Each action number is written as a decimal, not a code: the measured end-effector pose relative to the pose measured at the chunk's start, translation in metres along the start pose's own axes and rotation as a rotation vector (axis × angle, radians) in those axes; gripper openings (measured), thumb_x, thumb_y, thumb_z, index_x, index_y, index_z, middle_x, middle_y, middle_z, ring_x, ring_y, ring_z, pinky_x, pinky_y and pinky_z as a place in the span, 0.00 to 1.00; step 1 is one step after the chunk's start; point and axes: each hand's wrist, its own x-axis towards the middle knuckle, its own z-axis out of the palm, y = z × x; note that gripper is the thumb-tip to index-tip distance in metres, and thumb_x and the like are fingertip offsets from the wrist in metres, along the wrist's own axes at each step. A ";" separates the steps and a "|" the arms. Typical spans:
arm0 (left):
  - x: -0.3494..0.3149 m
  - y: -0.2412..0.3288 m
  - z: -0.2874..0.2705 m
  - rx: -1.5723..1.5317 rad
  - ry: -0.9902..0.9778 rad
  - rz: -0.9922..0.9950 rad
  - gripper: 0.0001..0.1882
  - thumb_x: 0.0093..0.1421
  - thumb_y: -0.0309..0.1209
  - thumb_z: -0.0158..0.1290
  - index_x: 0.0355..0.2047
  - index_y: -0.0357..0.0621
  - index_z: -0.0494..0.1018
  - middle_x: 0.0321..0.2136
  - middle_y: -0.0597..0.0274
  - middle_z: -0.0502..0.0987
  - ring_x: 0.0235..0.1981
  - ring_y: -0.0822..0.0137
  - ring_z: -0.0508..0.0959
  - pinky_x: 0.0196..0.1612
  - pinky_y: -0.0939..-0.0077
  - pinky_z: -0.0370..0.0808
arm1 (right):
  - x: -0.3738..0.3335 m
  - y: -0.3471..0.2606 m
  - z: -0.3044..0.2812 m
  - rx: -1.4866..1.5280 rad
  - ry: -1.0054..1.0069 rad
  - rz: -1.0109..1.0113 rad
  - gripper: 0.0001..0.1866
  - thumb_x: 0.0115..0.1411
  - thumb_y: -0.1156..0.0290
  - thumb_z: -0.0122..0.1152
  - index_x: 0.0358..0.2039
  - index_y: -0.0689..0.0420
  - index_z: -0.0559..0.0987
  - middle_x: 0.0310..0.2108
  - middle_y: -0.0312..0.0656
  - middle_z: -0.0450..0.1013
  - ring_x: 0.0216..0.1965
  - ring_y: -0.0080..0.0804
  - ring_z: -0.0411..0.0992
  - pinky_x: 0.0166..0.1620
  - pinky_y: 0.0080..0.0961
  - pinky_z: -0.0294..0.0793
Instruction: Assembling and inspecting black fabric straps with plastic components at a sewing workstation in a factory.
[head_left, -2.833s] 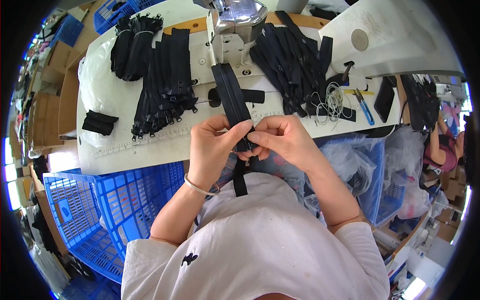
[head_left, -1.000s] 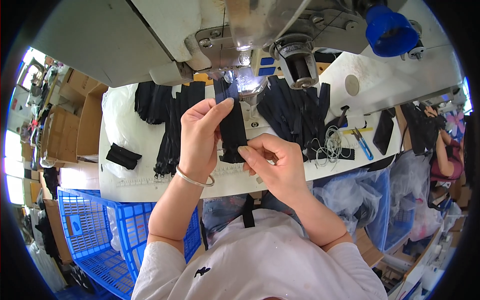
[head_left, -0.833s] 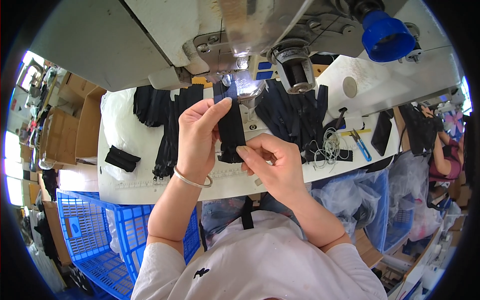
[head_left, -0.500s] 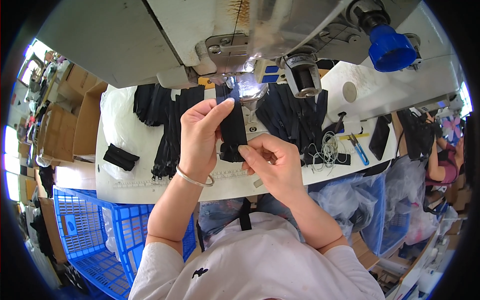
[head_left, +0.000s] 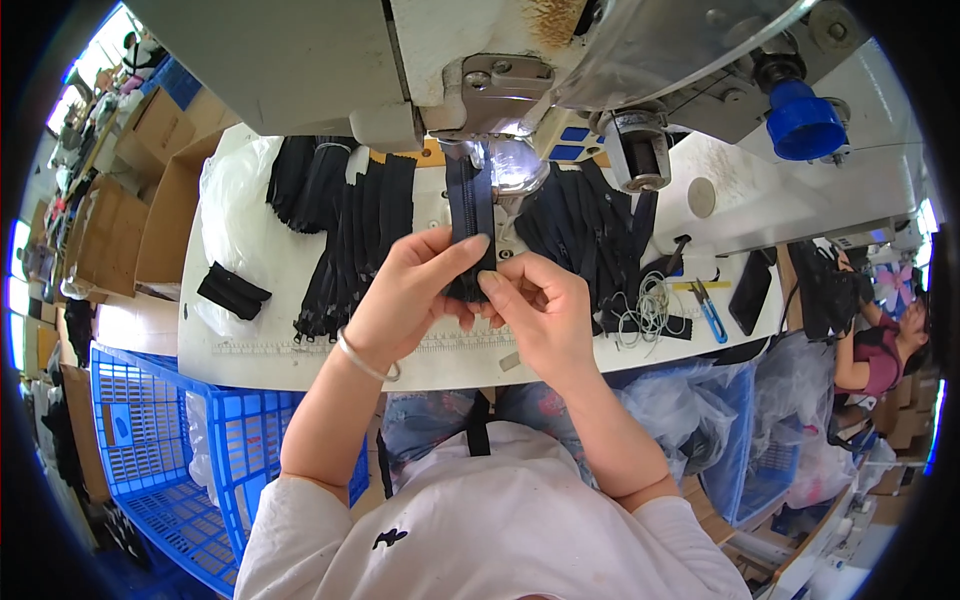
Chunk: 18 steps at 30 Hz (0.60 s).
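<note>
A black zipper [head_left: 468, 200] runs lengthwise from beneath the sewing machine head [head_left: 500, 90] toward me, its line of teeth facing up. My left hand [head_left: 415, 285], with a bangle at the wrist, is closed on it, thumb lying across the tape. Just below, my right hand [head_left: 545, 315] pinches the near end between thumb and fingers. That end is partly hidden by my fingers. Bundles of black zippers lie on the worktable on both sides, a left bundle [head_left: 365, 220] and a right bundle [head_left: 590, 225].
Right on the table are tangled pale cord [head_left: 652, 308], blue-handled snips [head_left: 712, 315] and a black phone [head_left: 750, 295]. A folded black piece [head_left: 233, 292] lies left beside clear plastic [head_left: 235, 200]. Blue crates [head_left: 190, 400] stand below the table edge. Another person [head_left: 880, 355] sits far right.
My left hand has slid down the zipper, closer to my right hand. The zipper's teeth now show where a plain dark band faced up before. The view has shifted slightly.
</note>
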 end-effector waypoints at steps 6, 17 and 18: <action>-0.012 -0.021 -0.006 -0.192 0.012 0.147 0.07 0.62 0.29 0.53 0.33 0.37 0.74 0.25 0.65 0.76 0.25 0.76 0.75 0.26 0.82 0.75 | 0.001 -0.003 0.000 0.052 -0.003 0.032 0.08 0.60 0.72 0.59 0.30 0.64 0.76 0.20 0.34 0.74 0.22 0.15 0.70 0.29 0.14 0.72; -0.009 -0.029 -0.005 -0.178 0.085 0.222 0.05 0.60 0.26 0.56 0.30 0.36 0.73 0.25 0.63 0.77 0.24 0.76 0.75 0.27 0.82 0.75 | -0.005 -0.002 -0.002 -0.120 0.018 -0.016 0.10 0.60 0.70 0.58 0.26 0.64 0.76 0.18 0.36 0.72 0.21 0.16 0.69 0.27 0.16 0.67; -0.008 -0.028 -0.004 -0.178 0.097 0.237 0.05 0.60 0.26 0.56 0.30 0.36 0.73 0.25 0.64 0.76 0.24 0.76 0.75 0.27 0.82 0.74 | -0.004 -0.003 -0.002 -0.147 0.040 -0.035 0.10 0.60 0.71 0.58 0.26 0.64 0.76 0.18 0.36 0.72 0.21 0.17 0.69 0.27 0.16 0.67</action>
